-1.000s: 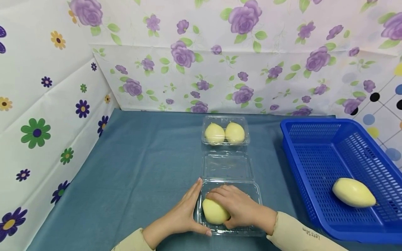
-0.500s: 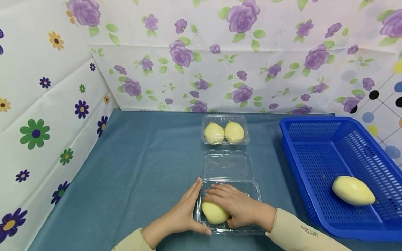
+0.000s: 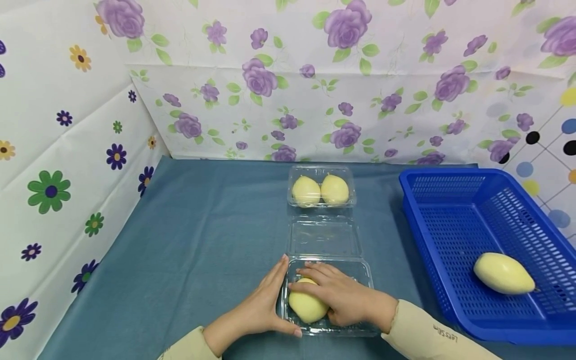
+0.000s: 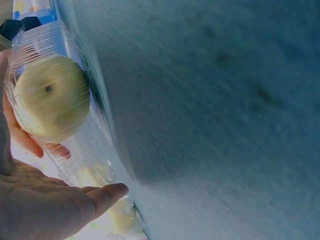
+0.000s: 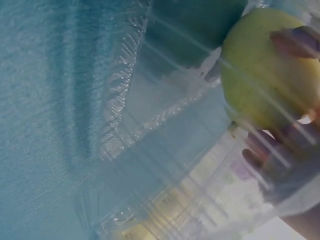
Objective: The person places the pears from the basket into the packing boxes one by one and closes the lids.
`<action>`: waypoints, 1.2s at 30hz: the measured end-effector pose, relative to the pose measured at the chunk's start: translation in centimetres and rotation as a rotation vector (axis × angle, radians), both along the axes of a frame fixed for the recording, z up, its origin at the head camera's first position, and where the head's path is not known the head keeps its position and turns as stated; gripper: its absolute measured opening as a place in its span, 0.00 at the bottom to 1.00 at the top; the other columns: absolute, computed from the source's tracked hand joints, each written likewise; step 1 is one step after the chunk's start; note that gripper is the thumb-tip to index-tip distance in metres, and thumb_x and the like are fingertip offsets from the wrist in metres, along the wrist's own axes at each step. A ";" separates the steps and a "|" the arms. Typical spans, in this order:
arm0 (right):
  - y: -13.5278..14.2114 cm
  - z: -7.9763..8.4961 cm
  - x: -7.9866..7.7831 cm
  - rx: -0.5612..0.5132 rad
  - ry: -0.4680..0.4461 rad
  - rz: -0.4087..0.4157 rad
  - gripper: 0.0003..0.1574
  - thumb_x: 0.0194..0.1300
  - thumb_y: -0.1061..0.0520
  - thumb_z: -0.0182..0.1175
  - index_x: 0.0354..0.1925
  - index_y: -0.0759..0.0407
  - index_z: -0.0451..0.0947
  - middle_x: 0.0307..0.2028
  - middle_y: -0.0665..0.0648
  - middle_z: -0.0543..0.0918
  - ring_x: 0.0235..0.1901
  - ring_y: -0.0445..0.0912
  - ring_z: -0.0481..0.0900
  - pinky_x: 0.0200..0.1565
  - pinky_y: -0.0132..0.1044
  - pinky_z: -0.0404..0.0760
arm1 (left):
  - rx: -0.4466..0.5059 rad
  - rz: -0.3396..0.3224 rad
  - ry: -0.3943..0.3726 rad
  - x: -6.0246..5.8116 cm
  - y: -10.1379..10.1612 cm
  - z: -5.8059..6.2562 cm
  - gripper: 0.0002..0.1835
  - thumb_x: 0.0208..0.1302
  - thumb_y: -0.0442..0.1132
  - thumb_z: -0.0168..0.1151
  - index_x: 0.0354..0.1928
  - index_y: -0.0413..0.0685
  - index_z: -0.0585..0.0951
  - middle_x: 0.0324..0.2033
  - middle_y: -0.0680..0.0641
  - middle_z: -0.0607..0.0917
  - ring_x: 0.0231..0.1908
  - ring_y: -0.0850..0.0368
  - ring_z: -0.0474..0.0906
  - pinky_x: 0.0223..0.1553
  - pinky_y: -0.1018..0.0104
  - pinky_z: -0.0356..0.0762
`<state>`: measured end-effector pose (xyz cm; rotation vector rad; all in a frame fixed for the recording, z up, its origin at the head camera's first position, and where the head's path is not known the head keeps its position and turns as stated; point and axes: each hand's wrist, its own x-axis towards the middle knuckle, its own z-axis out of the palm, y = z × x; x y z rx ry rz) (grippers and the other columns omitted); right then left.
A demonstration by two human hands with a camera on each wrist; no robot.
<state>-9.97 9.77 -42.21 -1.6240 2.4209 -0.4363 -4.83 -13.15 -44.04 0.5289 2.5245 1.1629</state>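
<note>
A pale yellow pear [image 3: 308, 305] lies in the left half of a clear plastic clamshell box [image 3: 360, 331], whose lid [image 3: 325, 239] is folded back on the far side. My right hand [image 3: 339, 295] reaches into the box and holds the pear from the right, fingers curled over its far side. My left hand [image 3: 258, 310] is spread along the box's left side, fingers extended at the far corner and thumb at the near one. In the left wrist view, the pear [image 4: 52, 100] shows through the ribbed wall. The right wrist view shows the pear [image 5: 265, 70] with fingers around it.
Behind the lid stands a closed clamshell box [image 3: 322, 172] with two pears [image 3: 335, 189]. To the right, a blue plastic basket [image 3: 429, 250] holds one pear [image 3: 504, 273]. Blue-grey cloth [image 3: 216, 225] covers the table, with flowered sheets [image 3: 315, 110] behind it.
The right fingers have shifted slightly on the pear, and more of its top shows. My left hand stays at the box's side.
</note>
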 end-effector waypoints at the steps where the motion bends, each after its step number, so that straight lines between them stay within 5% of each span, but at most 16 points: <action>1: 0.0 0.0 0.0 -0.002 -0.005 -0.003 0.62 0.37 0.71 0.67 0.70 0.44 0.58 0.67 0.58 0.65 0.68 0.56 0.60 0.65 0.56 0.63 | 0.000 0.000 0.001 0.0 0.0 0.0 0.72 0.36 0.56 0.80 0.74 0.40 0.39 0.74 0.38 0.41 0.72 0.36 0.42 0.64 0.33 0.52; 17: 1.0 1.0 0.2 -0.032 -0.039 -0.106 0.53 0.51 0.66 0.62 0.73 0.47 0.54 0.68 0.61 0.63 0.68 0.58 0.59 0.62 0.60 0.66 | 0.011 0.004 0.007 0.1 0.0 -0.2 0.73 0.35 0.57 0.79 0.74 0.39 0.40 0.74 0.38 0.42 0.72 0.36 0.42 0.64 0.32 0.52; 26: 1.7 1.5 0.2 -0.094 0.071 -0.181 0.49 0.56 0.55 0.67 0.71 0.51 0.57 0.66 0.62 0.67 0.66 0.59 0.63 0.59 0.58 0.71 | 0.024 0.016 0.004 0.0 0.0 -0.2 0.73 0.34 0.57 0.80 0.75 0.40 0.40 0.74 0.37 0.43 0.71 0.34 0.43 0.63 0.31 0.53; 36: 1.7 2.7 1.0 -0.159 0.125 -0.471 0.48 0.53 0.54 0.70 0.69 0.55 0.61 0.62 0.63 0.71 0.58 0.58 0.72 0.52 0.58 0.75 | 0.026 0.027 -0.004 0.1 0.1 -0.1 0.74 0.33 0.56 0.81 0.75 0.42 0.40 0.74 0.38 0.43 0.71 0.33 0.43 0.62 0.30 0.53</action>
